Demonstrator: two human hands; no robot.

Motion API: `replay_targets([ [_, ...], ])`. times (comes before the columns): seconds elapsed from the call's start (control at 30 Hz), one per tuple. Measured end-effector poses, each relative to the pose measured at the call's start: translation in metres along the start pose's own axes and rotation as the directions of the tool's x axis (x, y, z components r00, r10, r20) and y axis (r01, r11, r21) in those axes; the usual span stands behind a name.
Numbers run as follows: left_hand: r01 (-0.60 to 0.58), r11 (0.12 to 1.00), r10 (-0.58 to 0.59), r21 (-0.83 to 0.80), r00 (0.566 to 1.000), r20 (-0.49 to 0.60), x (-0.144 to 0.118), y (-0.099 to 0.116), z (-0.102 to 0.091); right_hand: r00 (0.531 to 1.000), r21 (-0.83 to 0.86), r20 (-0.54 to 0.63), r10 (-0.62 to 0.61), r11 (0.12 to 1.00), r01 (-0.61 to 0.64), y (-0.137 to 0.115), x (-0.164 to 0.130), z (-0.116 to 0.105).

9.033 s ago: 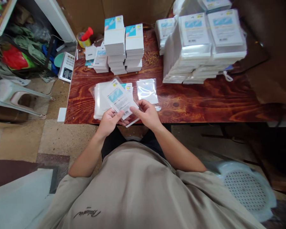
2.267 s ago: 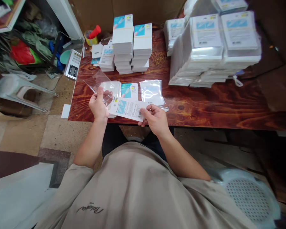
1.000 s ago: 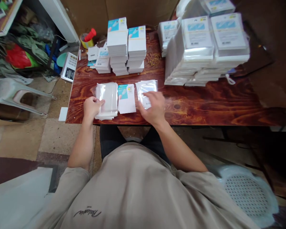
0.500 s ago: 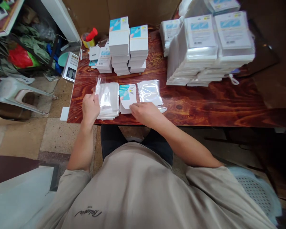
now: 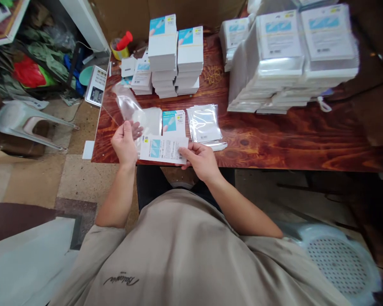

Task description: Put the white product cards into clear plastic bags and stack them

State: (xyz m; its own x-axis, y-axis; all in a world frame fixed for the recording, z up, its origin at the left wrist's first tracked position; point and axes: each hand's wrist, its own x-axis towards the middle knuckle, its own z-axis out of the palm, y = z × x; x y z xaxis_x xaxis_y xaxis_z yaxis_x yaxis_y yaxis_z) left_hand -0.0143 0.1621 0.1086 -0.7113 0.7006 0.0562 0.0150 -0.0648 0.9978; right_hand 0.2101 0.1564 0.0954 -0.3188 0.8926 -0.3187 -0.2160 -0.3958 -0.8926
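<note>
Right hand [image 5: 201, 160], just now at blue-and-white paper card pile [image 5: 178, 125], pinches white rectangular printed card [image 5: 162, 149]; left hand [image 5: 125, 143] grips clear plastic sleeve [image 5: 127, 102]. Both pieces now raised, close together.

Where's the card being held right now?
Head view, left of centre: the card is pinched in the right hand, its other end near the left hand.

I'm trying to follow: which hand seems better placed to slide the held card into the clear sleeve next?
Probably the right hand: it holds the card, free end toward the left hand, which holds the clear sleeve.
</note>
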Motion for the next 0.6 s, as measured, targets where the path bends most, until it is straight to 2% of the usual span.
replay_targets([
  [0.1, 0.197, 0.964, -0.187, -0.178, 0.980, 0.071, -0.012, 0.001, 0.007, 0.998, 0.051, -0.049, 0.039, 0.998, -0.036, 0.009, 0.007, 0.006],
  [0.23, 0.280, 0.940, -0.269, -0.196, 0.960, 0.083, -0.022, -0.003, 0.011, 0.985, 0.065, -0.170, -0.023, 0.997, 0.034, 0.010, 0.011, 0.006],
  [0.4, 0.276, 0.936, -0.265, -0.217, 0.961, 0.078, -0.030, -0.007, 0.018, 0.972, 0.063, -0.212, -0.105, 0.991, 0.121, 0.010, 0.006, 0.006],
  [0.6, 0.261, 0.925, -0.253, -0.276, 0.965, 0.064, -0.024, -0.002, 0.021, 0.988, -0.035, -0.133, -0.082, 0.996, 0.078, 0.005, -0.005, -0.012],
])
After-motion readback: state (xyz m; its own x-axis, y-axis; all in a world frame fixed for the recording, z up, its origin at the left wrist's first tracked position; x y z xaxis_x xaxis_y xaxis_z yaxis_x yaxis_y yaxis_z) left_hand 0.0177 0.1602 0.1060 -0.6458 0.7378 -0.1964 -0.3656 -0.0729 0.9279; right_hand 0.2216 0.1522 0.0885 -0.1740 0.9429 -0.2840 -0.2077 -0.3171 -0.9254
